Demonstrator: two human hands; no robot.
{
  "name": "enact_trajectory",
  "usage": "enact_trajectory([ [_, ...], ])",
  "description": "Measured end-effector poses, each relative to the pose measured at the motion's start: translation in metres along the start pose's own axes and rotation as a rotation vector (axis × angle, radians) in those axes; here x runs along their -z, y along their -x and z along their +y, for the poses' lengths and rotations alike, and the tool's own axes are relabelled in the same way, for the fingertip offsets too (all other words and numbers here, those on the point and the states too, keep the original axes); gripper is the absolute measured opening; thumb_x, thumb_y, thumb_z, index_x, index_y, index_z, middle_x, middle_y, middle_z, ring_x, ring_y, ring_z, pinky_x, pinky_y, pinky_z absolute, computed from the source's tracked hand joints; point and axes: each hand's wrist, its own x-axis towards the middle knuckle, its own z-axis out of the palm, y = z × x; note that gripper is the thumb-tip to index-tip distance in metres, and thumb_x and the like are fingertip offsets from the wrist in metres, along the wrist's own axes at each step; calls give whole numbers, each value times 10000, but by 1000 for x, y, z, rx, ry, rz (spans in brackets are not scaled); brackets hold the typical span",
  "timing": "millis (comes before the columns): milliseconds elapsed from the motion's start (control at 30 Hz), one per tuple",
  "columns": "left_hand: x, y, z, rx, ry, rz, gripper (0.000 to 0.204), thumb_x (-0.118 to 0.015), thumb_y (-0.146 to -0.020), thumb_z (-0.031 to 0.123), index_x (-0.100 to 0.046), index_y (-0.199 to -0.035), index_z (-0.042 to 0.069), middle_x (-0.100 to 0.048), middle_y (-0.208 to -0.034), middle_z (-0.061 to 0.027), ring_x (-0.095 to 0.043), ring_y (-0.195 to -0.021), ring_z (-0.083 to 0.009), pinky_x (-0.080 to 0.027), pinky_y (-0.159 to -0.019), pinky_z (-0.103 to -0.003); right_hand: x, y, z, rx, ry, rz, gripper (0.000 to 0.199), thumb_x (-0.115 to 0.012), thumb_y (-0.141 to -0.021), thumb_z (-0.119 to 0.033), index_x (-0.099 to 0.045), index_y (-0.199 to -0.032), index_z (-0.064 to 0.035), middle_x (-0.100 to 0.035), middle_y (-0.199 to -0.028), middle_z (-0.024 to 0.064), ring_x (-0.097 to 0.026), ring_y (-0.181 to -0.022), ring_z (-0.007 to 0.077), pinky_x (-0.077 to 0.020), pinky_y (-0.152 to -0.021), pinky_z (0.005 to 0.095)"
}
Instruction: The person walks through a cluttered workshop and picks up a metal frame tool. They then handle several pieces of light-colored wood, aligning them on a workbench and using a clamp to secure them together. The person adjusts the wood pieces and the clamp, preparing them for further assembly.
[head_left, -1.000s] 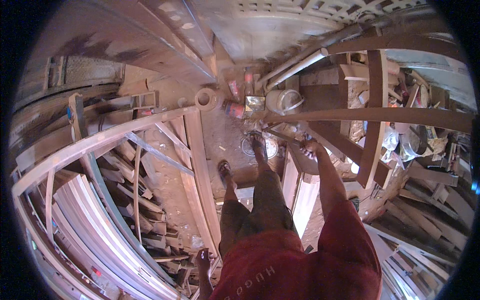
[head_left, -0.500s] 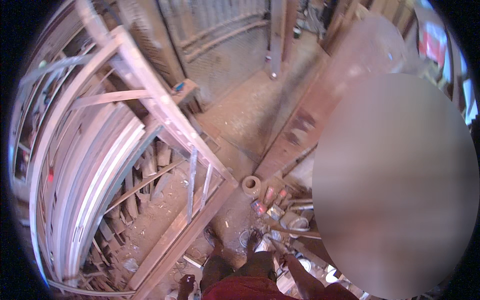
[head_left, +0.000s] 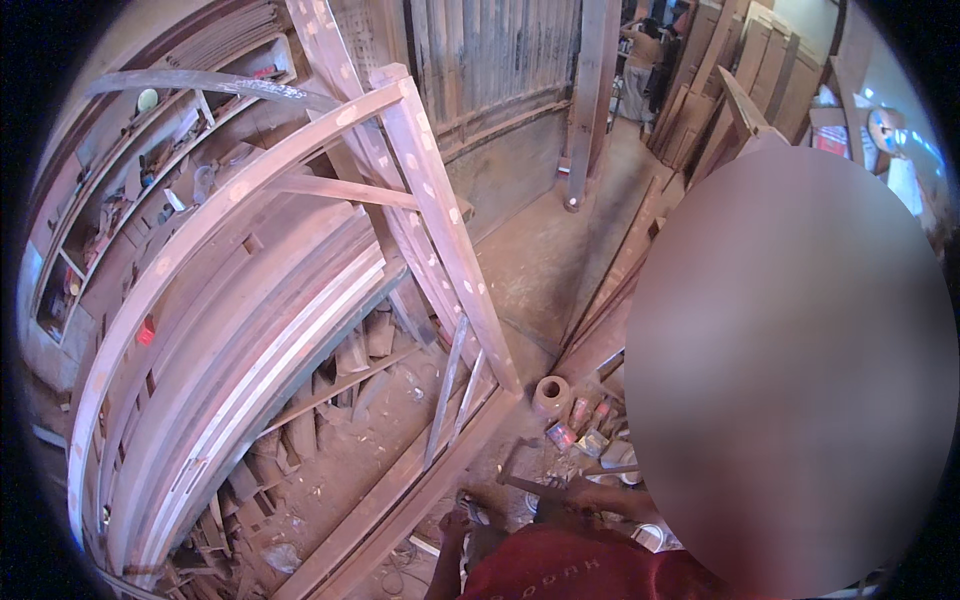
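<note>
My right hand [head_left: 583, 495] is low in the middle, fingers wrapped round the handle of what looks like a hammer [head_left: 530, 486]. The tool's handle points left, and its crosswise end stands up at the tip. My left hand [head_left: 455, 524] hangs to the left of it, beside my body. Its fingers are curled, and whatever they may hold is too small to make out. Left of both hands stands a large wooden frame [head_left: 455, 230] with a curved member, pale patches and slanting braces [head_left: 445, 395]. Neither hand touches it.
A round clay-coloured pot [head_left: 551, 396] and several tins [head_left: 562, 435] stand on the floor ahead. Stacked boards [head_left: 250, 350] and offcuts lie left, below shelves [head_left: 150, 165]. Planks [head_left: 765, 60] lean at the back, where a person [head_left: 640, 75] stands. A blurred oval hides much of the right.
The view has shifted, so the frame appears farther right. My right hand has come up in front of me with the hammer-like tool showing. My left hand has risen and moved inward.
</note>
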Motion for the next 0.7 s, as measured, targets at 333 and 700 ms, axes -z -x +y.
enact_trajectory([
  [333,3,-21,110,-7,1119,-32,383,-552,-907,426,-591,-1041,69,-616,-973,-121,-618,-887,-262,-561,-664,-293,144,47,-267,73,-48,-185,348,-479,-916,-272,-612,-898,49,-636,-817,232,-633,-755,344,-487,-707,447],
  [700,122,15,19,-315,1056,160,168,-482,-946,258,-457,-830,139,-441,-778,1,-469,-643,-120,-445,-580,-237,144,-3,-304,578,183,-334,389,-491,-904,-277,-610,-774,69,-599,-695,261,-584,-646,428,-463,-647,500],
])
